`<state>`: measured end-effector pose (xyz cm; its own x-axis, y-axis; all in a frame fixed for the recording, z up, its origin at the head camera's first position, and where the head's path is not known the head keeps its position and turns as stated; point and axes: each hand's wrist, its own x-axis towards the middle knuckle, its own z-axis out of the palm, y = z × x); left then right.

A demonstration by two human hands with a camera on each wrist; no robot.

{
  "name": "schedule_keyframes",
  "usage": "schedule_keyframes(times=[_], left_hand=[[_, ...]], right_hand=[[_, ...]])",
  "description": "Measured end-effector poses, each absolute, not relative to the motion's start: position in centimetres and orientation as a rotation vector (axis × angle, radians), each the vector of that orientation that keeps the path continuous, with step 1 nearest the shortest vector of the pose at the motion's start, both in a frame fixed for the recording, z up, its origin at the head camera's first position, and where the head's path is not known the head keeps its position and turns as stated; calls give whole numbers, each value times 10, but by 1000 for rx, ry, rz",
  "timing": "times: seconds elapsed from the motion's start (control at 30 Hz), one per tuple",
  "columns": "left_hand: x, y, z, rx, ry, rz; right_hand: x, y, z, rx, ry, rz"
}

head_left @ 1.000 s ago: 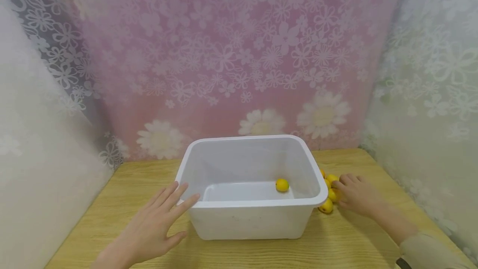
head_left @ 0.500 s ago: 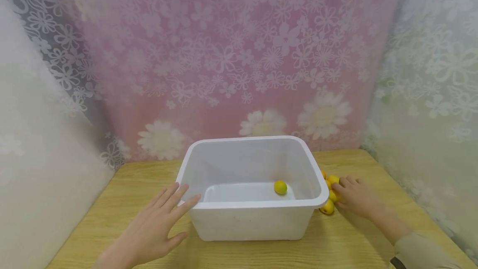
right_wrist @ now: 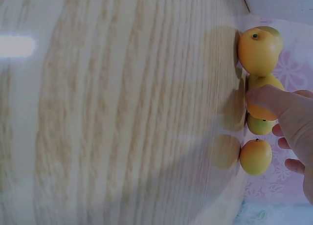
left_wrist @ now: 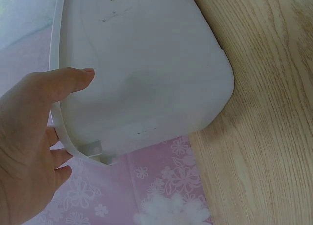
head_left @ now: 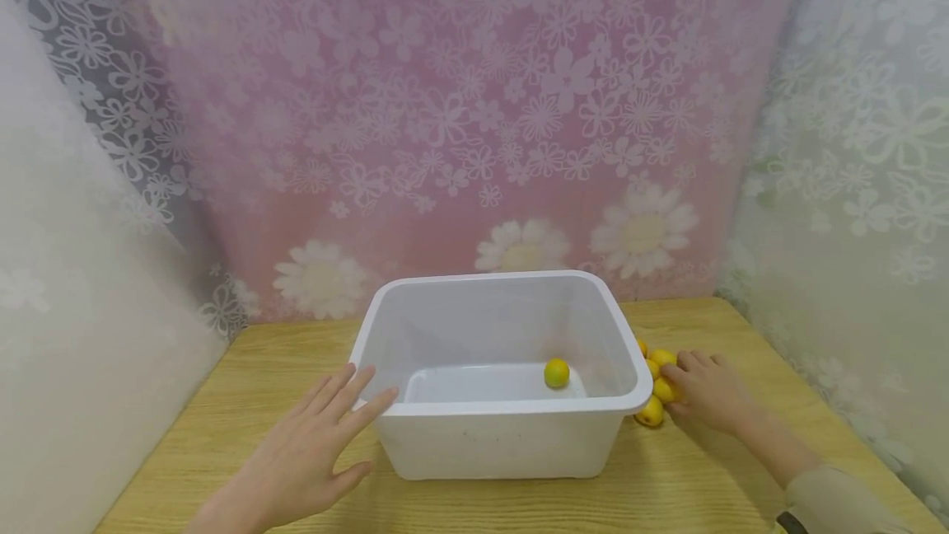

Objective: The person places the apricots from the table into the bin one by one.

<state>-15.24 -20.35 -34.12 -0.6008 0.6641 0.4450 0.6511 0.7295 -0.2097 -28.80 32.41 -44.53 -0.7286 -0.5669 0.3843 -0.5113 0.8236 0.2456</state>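
Note:
A white plastic tub (head_left: 489, 443) stands on the table with one yellow-green fruit (head_left: 557, 373) lying on its bottom. My left hand (head_left: 304, 443) is at the tub's near left corner, fingers straight and spread at the rim; in the left wrist view its thumb (left_wrist: 73, 83) lies along the outer wall. Beside the tub's right wall sits a cluster of small, rounded yellow fruits (head_left: 649, 412). My right hand (head_left: 708, 390) holds one yellow fruit (right_wrist: 266, 105) of that cluster, the thumb across its near side and the other fingers behind it.
The wood-grain table (head_left: 222, 402) extends on both sides of the tub. A pink flowered backdrop (head_left: 445, 147) rises behind it, with pale flowered panels at the left and right. In the right wrist view, another fruit (right_wrist: 256, 157) sits just apart from the held one.
The fruit inside the tub has rolled slightly left and toward me, turning a greener side up. My right hand stays at the cluster, and the left hand keeps its place at the rim.

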Motion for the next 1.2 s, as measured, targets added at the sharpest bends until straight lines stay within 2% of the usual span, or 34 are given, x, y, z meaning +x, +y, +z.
schedule_keyframes(times=[0.47,1.2], left_hand=[[-152,-203,-342,-992,-2433,33],[-152,-204,-343,-993,-2436,6]], right_hand=[[-289,335,-436,840,-2445,-150],[-291,335,-374,787,-2497,-127]])
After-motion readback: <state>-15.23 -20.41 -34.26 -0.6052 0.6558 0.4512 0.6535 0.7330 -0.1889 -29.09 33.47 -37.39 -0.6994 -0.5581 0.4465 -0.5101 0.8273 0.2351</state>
